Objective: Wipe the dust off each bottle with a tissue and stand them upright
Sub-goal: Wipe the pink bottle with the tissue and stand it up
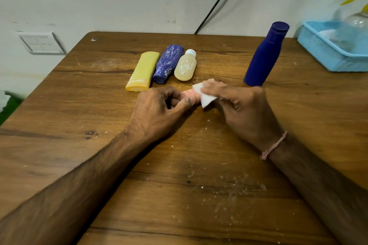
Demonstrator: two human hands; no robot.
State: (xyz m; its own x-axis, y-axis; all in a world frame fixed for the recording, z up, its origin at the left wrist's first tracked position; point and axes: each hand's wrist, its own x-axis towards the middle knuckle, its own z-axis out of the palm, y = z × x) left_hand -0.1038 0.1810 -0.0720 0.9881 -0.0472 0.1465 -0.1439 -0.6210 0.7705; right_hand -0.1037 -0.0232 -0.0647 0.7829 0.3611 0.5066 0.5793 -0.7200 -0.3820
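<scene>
We see the left hand (159, 109) curled round a small pink bottle (188, 96), thumb on top, holding it just above mid-table (79, 105). The right hand (245, 109) pinches a white tissue (204, 96) and presses it on the bottle's right end. Most of the bottle is hidden by fingers, so we can't tell cap from base.

Behind the hands, three bottles lie flat side by side, touching: yellow (142, 71), dusty blue (168, 63), pale (186, 65) with a white cap at its far end. All show white dust. A clean dark blue bottle (264, 55) stands upright to the right, near the right hand.

White specks are scattered on the near table. A light blue basket (318, 53) sits at the far right corner. A pink thread (273, 145) circles the right wrist.
</scene>
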